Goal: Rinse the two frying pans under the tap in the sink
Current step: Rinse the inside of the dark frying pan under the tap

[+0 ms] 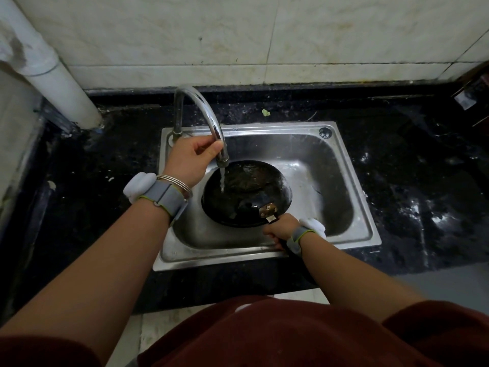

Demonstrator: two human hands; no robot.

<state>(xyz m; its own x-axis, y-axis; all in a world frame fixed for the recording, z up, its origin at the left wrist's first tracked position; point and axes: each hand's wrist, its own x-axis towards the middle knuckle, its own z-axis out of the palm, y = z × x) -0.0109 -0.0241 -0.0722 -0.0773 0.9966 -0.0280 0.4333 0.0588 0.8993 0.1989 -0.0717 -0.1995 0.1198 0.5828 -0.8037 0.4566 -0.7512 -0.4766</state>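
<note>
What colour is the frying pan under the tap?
The frying pan is black; the head view shows it.

Layout at the sink. The sink (211,256) is set into the countertop (410,168), which extends to its left, right and rear. Behind the countertop stands the tiled wall (238,35); a pipe (53,70) descends to the counter at far left. The tap (209,113) rises from the sink's rear left rim and arches forward over the basin. A round hole (325,132) lies in the rear right corner of the rim. The frying pan (246,197) sits tilted in the basin, below the tap outlet, under the water stream (222,178). The left hand (190,157) grips the spout just left of the outlet; the right hand (280,227) holds the pan handle (271,217) at the pan's front right, over the front rim.
</note>
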